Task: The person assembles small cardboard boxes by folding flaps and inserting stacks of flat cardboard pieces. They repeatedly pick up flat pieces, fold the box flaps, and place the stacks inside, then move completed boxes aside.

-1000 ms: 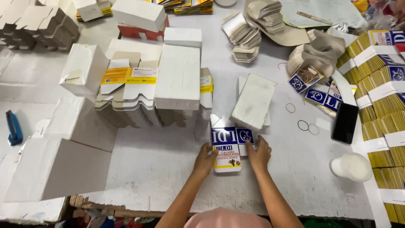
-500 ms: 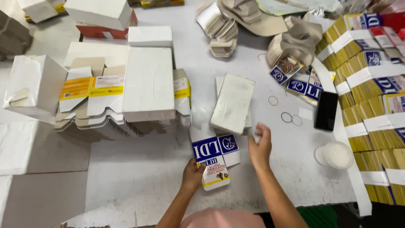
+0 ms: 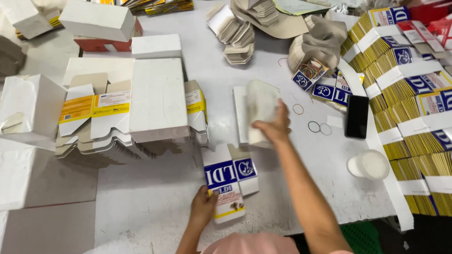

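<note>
At 6 o'clock table edge point(image 3: 155, 235): left hand point(image 3: 203, 208) pinching flat carton point(image 3: 226, 188); right hand point(image 3: 272, 127) gripping white sheet stack point(image 3: 258, 109) at 12; bare tabletop between.

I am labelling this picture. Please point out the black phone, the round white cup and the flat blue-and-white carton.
black phone point(image 3: 357, 116): head view, middle of its screen.
round white cup point(image 3: 368, 164): head view, its top.
flat blue-and-white carton point(image 3: 226, 175): head view, blue panel.
</note>
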